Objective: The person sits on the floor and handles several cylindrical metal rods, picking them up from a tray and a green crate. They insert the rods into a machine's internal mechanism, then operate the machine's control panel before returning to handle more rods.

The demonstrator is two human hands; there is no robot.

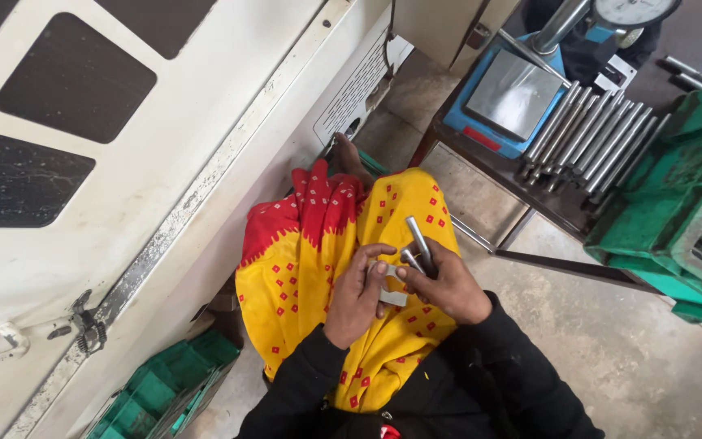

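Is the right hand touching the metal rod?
Touching: the head view shows the right hand with its fingers wrapped around the metal rod.

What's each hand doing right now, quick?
Left hand: closed on a small flat metal piece.
Right hand: closed on two steel rods.

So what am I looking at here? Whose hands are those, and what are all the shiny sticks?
The camera sits on a person's head and looks down, so the hands are that person's own. They sit in yellow and red cloth beside a big white machine. The right hand holds metal rods. The left hand pinches a small flat metal piece against them. On the table more rods lie in a row next to a blue measuring stand with a dial. A green crate holds still more rods.
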